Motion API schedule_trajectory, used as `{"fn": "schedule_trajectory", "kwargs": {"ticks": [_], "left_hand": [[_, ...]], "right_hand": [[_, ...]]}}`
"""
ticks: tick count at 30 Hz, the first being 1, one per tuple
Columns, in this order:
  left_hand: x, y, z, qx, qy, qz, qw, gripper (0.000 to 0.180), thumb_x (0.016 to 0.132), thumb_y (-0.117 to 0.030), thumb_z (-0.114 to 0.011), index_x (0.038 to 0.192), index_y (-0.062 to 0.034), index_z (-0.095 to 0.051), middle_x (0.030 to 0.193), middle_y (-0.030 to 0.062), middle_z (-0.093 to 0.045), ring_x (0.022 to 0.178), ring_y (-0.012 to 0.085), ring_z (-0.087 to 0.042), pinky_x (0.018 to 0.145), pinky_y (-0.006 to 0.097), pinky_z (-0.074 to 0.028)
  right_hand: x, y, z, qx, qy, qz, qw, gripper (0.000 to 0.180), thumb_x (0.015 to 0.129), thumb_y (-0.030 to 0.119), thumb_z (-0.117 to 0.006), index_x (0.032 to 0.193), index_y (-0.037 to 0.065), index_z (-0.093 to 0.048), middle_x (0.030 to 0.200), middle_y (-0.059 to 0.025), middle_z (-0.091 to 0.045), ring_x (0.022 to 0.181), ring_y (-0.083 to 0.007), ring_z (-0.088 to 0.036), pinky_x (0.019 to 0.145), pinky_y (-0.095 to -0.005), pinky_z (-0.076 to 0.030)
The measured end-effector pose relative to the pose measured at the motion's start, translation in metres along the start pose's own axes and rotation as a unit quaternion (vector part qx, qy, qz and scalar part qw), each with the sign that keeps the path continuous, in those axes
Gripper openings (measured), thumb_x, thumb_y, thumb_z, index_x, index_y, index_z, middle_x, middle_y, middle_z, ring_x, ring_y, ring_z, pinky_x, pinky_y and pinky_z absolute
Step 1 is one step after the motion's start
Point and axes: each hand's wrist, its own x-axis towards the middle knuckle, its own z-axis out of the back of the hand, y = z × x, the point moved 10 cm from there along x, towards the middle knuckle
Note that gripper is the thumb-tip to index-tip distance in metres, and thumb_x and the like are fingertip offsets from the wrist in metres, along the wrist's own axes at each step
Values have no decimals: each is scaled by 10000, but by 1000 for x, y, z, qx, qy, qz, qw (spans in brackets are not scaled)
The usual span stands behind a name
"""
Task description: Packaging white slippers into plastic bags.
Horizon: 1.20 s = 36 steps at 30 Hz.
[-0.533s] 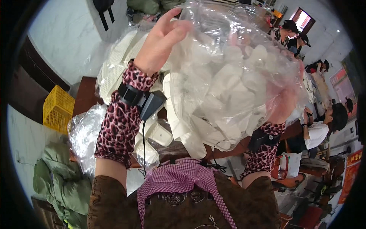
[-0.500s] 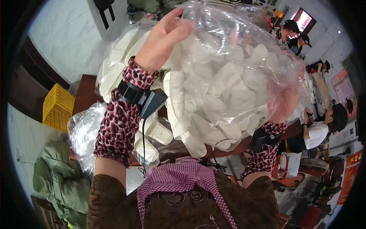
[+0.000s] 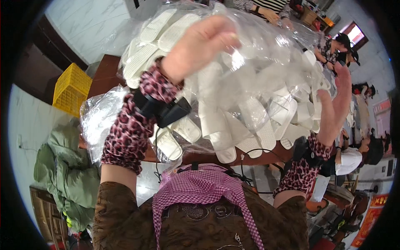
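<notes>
A big heap of white slippers (image 3: 252,114) lies on the table before me, partly under a clear plastic bag (image 3: 266,46). My left hand (image 3: 200,48) is over the back left of the heap, against the plastic; its fingers are smeared by motion, so a grip on the film cannot be made out. Beyond the heap's right edge, my right hand (image 3: 335,93) is raised with fingers stretched up and thumb apart, holding nothing I can see. More white slippers (image 3: 156,29) lie at the heap's left. Two slippers (image 3: 177,135) rest near my left forearm.
A brown table (image 3: 104,77) bears the heap, with crumpled clear plastic (image 3: 102,121) at its left. Farther left are a yellow crate (image 3: 73,89) and green sacks (image 3: 71,175). A person in stripes (image 3: 268,10) works across the table; others sit at right. A black cable (image 3: 258,152) hangs near the front edge.
The plastic bag has dropped lower and farther back, showing more slippers. My right hand has come out from behind the film and moved right and up. My left hand has shifted right and slightly down.
</notes>
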Motion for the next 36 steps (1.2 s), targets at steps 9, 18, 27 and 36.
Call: {"fn": "schedule_trajectory", "kwargs": {"ticks": [9, 18, 27, 36], "left_hand": [[-99, -4, -59, 1, 11, 41, 999, 254, 888, -155, -568, 1107, -26, -555, 971, 87, -642, 912, 192, -618, 805, 307, -494], [-374, 158, 95, 355, -341, 377, 785, 351, 777, -190, -678, 1012, 50, -576, 958, 211, -599, 903, 338, -562, 797, 386, -450], [-475, 260, 76, 78, -441, 555, 701, 431, 811, -318, -659, 896, 99, -596, 742, 78, -612, 653, 138, -568, 549, 298, -452], [-388, 228, 22, -268, -392, 464, 748, 467, 819, -51, -615, 1248, 13, -442, 1146, 114, -561, 1001, 208, -566, 840, 333, -482]], "right_hand": [[-47, 6, -77, -69, 280, 60, 956, 225, 723, -5, -646, 933, -26, -568, 894, -141, -591, 856, -288, -570, 776, -335, -442], [-49, -88, 21, -44, 325, -80, 941, 374, 780, -56, -612, 1146, -66, -532, 957, -93, -635, 885, -171, -592, 880, -314, -437], [-49, -79, -4, -19, 325, -135, 936, 209, 772, -94, -575, 951, 13, -583, 938, -35, -601, 864, -134, -556, 797, -247, -429], [-48, -104, -6, -28, 330, -177, 927, 183, 783, -61, -593, 951, 9, -589, 961, -29, -582, 869, -110, -533, 784, -233, -416]]}}
